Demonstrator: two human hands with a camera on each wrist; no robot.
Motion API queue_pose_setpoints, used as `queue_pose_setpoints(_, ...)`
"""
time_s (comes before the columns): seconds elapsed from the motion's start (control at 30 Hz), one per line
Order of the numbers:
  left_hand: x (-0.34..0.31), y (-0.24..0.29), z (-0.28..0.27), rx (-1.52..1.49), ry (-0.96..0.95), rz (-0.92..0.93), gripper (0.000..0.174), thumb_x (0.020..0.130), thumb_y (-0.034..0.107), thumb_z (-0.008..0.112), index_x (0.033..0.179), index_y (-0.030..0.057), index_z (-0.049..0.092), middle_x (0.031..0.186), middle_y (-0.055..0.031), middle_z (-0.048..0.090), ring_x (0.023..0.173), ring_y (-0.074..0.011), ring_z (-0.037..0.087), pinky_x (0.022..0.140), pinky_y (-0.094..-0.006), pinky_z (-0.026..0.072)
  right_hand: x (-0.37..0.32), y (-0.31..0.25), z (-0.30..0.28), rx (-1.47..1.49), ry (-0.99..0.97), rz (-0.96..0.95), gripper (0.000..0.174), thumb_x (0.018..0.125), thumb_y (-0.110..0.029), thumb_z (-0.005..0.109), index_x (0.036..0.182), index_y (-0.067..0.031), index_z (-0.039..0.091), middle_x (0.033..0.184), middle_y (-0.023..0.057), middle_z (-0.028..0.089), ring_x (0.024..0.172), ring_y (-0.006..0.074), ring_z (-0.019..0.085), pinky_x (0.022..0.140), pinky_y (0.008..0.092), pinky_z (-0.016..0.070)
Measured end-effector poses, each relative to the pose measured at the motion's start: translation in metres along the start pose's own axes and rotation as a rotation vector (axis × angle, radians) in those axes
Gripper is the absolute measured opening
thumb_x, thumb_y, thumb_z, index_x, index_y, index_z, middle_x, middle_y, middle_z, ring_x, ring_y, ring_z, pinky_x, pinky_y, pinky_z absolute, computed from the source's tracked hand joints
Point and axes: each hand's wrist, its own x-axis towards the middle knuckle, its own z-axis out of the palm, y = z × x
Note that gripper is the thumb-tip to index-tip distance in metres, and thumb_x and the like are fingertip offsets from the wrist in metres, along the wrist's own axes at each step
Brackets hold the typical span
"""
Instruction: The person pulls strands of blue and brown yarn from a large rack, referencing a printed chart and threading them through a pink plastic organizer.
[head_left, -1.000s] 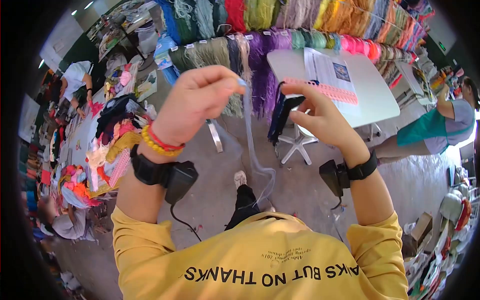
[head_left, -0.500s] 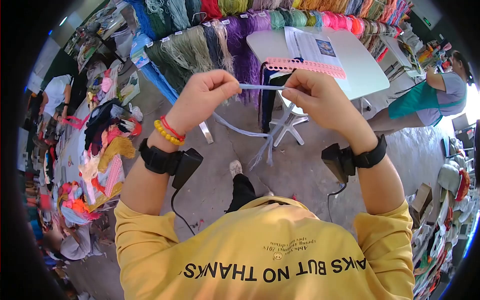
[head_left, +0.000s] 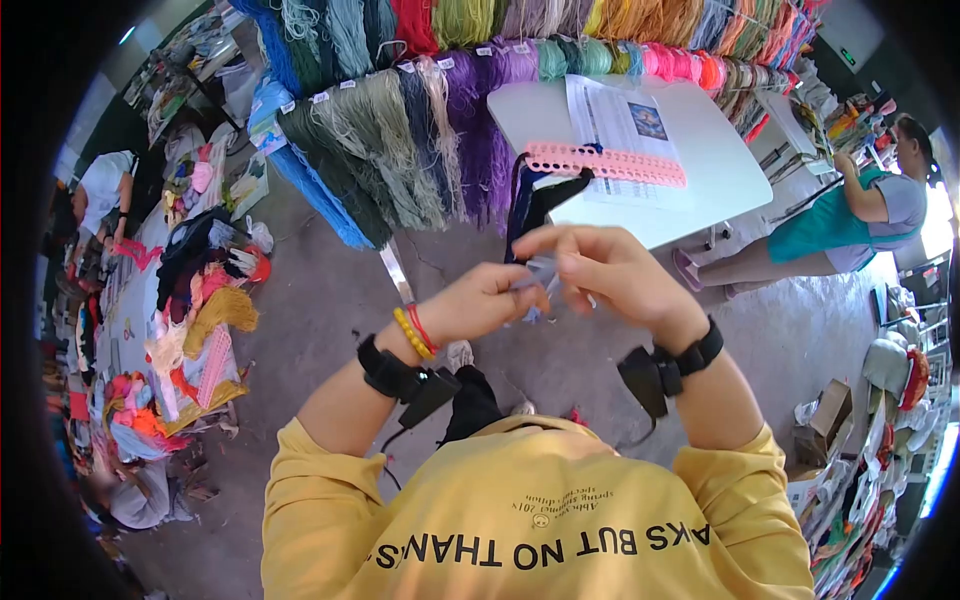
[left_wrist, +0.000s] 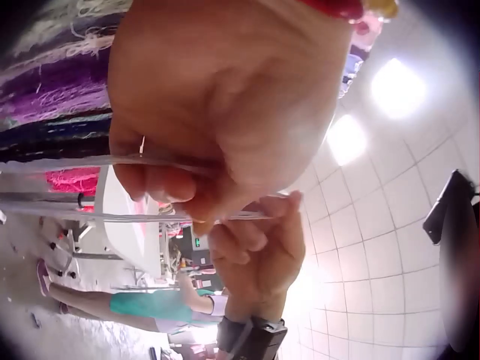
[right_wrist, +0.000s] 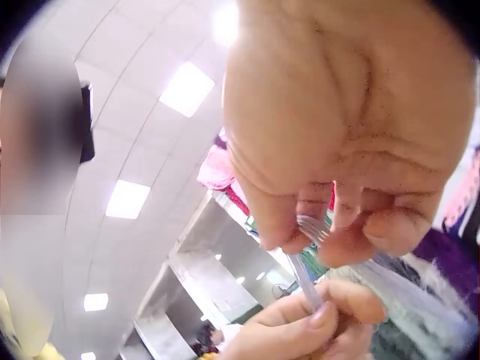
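Observation:
A pale blue strand of thread (head_left: 541, 270) runs between my two hands in front of my body. My left hand (head_left: 478, 303) pinches it between thumb and fingers; in the right wrist view a short stretch of the thread (right_wrist: 304, 276) leads up from that thumb. My right hand (head_left: 625, 275) has its fingers curled around the other part of the strand, close to the left fingertips. In the left wrist view, lengths of the thread (left_wrist: 67, 163) trail away to the side past the left fingers. The hands partly hide where the strand is gripped.
A white table (head_left: 715, 185) ahead bears a printed sheet (head_left: 600, 110) and a pink perforated strip (head_left: 630, 168) with dark threads (head_left: 525, 200) hanging from it. Behind hang skeins (head_left: 480, 120) in many colours. A person in a teal apron (head_left: 815, 228) stands at right; heaped yarn (head_left: 210, 300) lies at left.
The hands were first apart, then held the strand stretched level between them. Now both are lower and close together, with the strand bunched between the fingers.

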Motion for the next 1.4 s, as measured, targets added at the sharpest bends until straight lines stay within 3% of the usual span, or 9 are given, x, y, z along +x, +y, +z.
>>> queue_pose_setpoints(0.1,0.010,-0.027,-0.005,-0.023,-0.062,-0.152,0.017,0.087,0.018,0.053,0.096,0.0049,0.059,0.074,0.0030,0.052,0.064,-0.0045,0.048,0.058,-0.0197,0.0415,-0.023,0.006,-0.014,0.499,0.004,0.044,0.018,0.087,-0.020,0.054,0.078,-0.0046,0.051,0.078,0.0074,0.056,0.054,0.0079,0.047,0.048,0.0210,0.0386)
queue_pose_setpoints(0.17,0.016,-0.039,-0.006,0.037,-0.018,0.010,0.019,0.085,0.015,0.055,0.101,0.0050,0.057,0.083,0.0003,0.055,0.074,-0.0063,0.051,0.066,-0.0214,0.0436,-0.039,0.012,-0.037,0.619,0.055,0.070,0.018,0.086,-0.020,0.054,0.077,-0.0063,0.049,0.072,0.0046,0.054,0.052,0.0076,0.046,0.047,0.0205,0.0375)
queue_pose_setpoints(0.27,0.036,-0.051,-0.029,0.074,0.090,0.086,0.027,0.082,0.010,0.058,0.108,0.0036,0.053,0.100,-0.0049,0.057,0.090,-0.0100,0.053,0.081,-0.0254,0.0436,-0.062,0.014,-0.092,-0.246,0.606,0.259,0.021,0.087,-0.025,0.054,0.074,-0.0086,0.049,0.062,-0.0022,0.048,0.051,0.0067,0.047,0.046,0.0199,0.0364)
queue_pose_setpoints(0.37,0.067,-0.048,-0.058,-0.166,0.275,-0.019,0.023,0.084,0.012,0.056,0.105,0.0031,0.055,0.093,-0.0041,0.059,0.083,-0.0101,0.056,0.076,-0.0242,0.0449,-0.106,-0.001,-0.186,-0.330,1.240,-0.349,0.022,0.090,-0.025,0.049,0.076,-0.0081,0.052,0.066,-0.0010,0.049,0.055,0.0055,0.046,0.048,0.0205,0.0372)
queue_pose_setpoints(0.47,0.108,-0.045,-0.083,-0.376,0.402,-0.108,0.018,0.084,0.014,0.056,0.100,0.0057,0.057,0.087,-0.0023,0.060,0.075,-0.0083,0.056,0.069,-0.0218,0.0449,-0.068,-0.042,-0.179,-0.425,1.385,-0.494,0.022,0.090,-0.025,0.049,0.078,-0.0074,0.053,0.068,-0.0003,0.049,0.058,0.0058,0.046,0.053,0.0210,0.0385)
queue_pose_setpoints(0.63,0.152,-0.046,-0.096,-0.460,0.521,-0.116,0.013,0.084,0.017,0.057,0.092,0.0074,0.059,0.080,-0.0001,0.060,0.064,-0.0073,0.057,0.060,-0.0199,0.0449,0.060,0.029,-0.149,-0.462,0.809,-0.103,0.012,0.086,-0.011,0.052,0.090,-0.0001,0.055,0.073,0.0017,0.054,0.064,0.0095,0.053,0.059,0.0236,0.0452)
queue_pose_setpoints(0.9,0.181,-0.048,-0.105,-0.378,0.571,-0.165,0.015,0.079,0.016,0.063,0.081,0.0033,0.056,0.066,-0.0010,0.055,0.047,-0.0070,0.050,0.043,-0.0181,0.0385,0.125,0.079,-0.169,-0.572,0.626,0.164,0.020,0.084,-0.014,0.055,0.094,0.0033,0.055,0.071,0.0060,0.058,0.064,0.0104,0.055,0.057,0.0249,0.0444)
queue_pose_setpoints(1.17,0.183,-0.022,-0.121,-0.540,0.830,0.088,0.011,0.082,0.016,0.052,0.088,0.0059,0.052,0.077,-0.0035,0.061,0.069,-0.0156,0.064,0.053,-0.0201,0.0455,0.098,0.065,-0.240,-0.351,0.840,0.105,0.016,0.085,-0.014,0.054,0.087,0.0019,0.056,0.071,0.0038,0.056,0.060,0.0093,0.054,0.054,0.0229,0.0433)
queue_pose_setpoints(1.4,0.161,0.019,-0.184,-0.690,1.192,0.272,0.009,0.081,0.013,0.055,0.077,0.0052,0.058,0.067,0.0010,0.056,0.053,-0.0078,0.052,0.050,-0.0197,0.0438,0.074,0.084,-0.272,-0.248,0.892,0.166,0.017,0.087,-0.016,0.053,0.084,0.0009,0.055,0.069,0.0031,0.055,0.058,0.0079,0.052,0.053,0.0215,0.0423)
